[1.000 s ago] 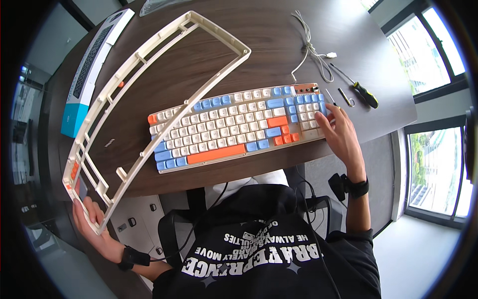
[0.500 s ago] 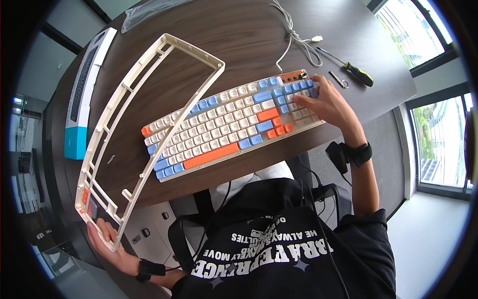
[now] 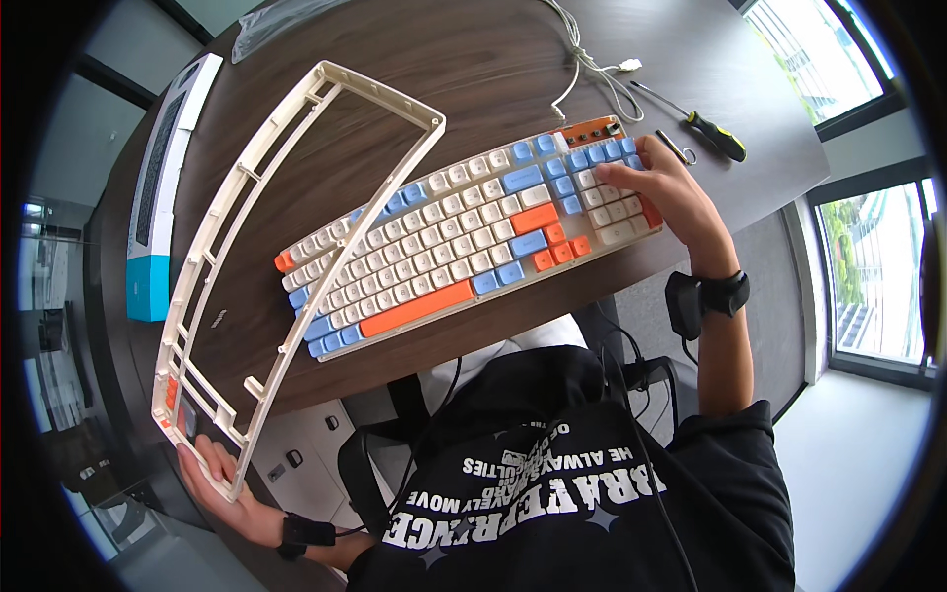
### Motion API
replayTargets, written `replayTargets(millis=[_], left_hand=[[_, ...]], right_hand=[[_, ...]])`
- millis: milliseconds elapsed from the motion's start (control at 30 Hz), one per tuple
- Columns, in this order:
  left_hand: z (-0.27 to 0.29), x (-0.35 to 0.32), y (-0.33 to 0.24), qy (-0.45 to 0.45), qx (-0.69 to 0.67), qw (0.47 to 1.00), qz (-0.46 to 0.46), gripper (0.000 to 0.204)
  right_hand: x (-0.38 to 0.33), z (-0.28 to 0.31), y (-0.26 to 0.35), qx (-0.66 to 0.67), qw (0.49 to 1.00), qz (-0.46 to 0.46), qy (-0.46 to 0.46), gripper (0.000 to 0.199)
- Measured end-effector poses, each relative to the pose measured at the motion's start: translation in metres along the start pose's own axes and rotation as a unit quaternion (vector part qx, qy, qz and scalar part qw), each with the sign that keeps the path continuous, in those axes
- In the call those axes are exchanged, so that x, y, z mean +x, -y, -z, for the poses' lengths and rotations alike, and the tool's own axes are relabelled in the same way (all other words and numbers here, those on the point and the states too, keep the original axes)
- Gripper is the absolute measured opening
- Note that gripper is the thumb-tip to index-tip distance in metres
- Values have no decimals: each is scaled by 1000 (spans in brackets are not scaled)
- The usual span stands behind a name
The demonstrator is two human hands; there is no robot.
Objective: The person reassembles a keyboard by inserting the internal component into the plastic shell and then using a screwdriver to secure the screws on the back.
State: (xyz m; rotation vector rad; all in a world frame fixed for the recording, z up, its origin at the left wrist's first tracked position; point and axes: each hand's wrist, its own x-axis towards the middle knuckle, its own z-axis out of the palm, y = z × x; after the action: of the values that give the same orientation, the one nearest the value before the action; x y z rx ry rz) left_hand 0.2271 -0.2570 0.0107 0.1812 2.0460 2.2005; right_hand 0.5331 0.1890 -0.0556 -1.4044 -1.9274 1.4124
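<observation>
On the dark brown wooden table, the cream plastic keyboard frame lies diagonally, its far end resting over the left part of the keyboard with white, blue and orange keys, and its near left corner is grasped by the left hand with the fingers curled around the edge. At the right end of this keyboard, the right hand lies on the keys with fingers loosely bent, grasping nothing. Far right, a screwdriver with black and yellow handle lies near a white cable, and a white and blue long box lies at the left.
</observation>
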Motion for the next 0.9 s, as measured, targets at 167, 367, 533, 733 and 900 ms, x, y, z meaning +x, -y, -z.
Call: replayTargets(millis=[167, 367, 533, 733, 900], left_hand=[[-6, 0, 5, 8, -40, 999, 14, 44], [2, 2, -3, -12, -33, 999, 22, 45], [10, 8, 0, 13, -33, 999, 27, 45], [23, 8, -3, 6, -22, 999, 36, 45], [41, 14, 17, 20, -56, 998, 14, 31]], right_hand=[[-13, 0, 12, 143, 989, -23, 26, 50], [-12, -9, 0, 180, 983, -34, -2, 32], [-13, -10, -10, 209, 978, -11, -5, 28], [-12, -16, -5, 214, 977, 16, -5, 24], [4, -11, -21, 201, 978, 38, -39, 22]])
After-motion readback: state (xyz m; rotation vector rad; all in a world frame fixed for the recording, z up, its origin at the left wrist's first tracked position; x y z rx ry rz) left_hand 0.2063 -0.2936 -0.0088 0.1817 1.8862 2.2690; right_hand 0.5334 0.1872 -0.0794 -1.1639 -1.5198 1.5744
